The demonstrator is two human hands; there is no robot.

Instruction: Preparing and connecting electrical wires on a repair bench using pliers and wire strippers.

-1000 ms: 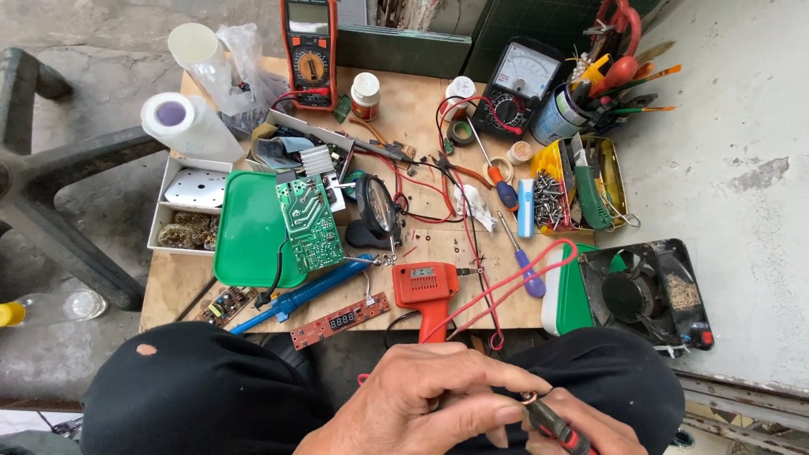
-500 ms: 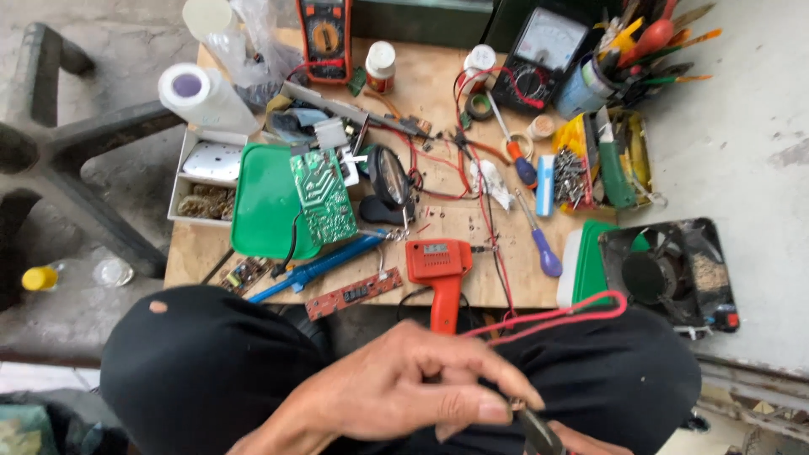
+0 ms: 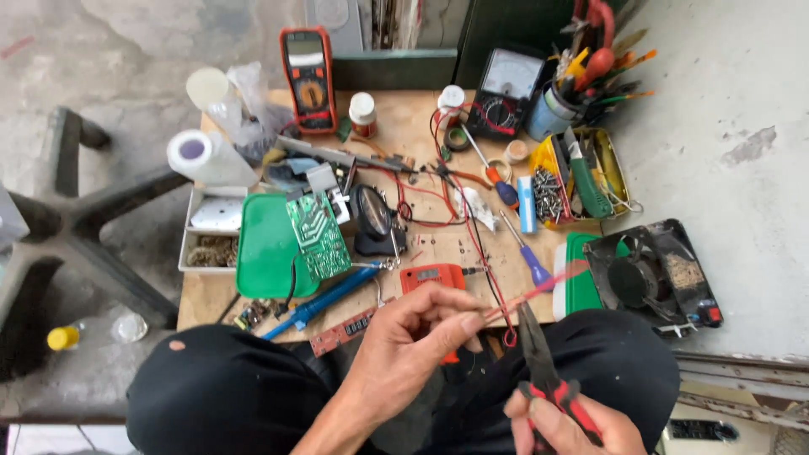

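Note:
My left hand [image 3: 413,345] pinches a thin red wire [image 3: 535,295] between thumb and fingers; the wire runs up and right, blurred, toward the green box. My right hand [image 3: 563,425] sits at the bottom edge and grips the red-and-black handles of long-nose pliers [image 3: 539,362]. The plier jaws point up, their tip just beside the wire near my left fingertips. Both hands hover over my lap, in front of the small wooden table [image 3: 421,126].
On the table lie a green circuit board [image 3: 318,236] on a green lid, an orange tool [image 3: 431,278], a blue soldering iron [image 3: 324,299], screwdrivers [image 3: 527,253], two multimeters [image 3: 310,80], a paper roll [image 3: 206,158] and a tool cup [image 3: 556,109]. A black fan [image 3: 653,278] lies at right.
My hands have lifted from the bottom edge into view. The left hand now pulls the red wire taut, and the pliers stand upright beside it. The camera has shifted slightly.

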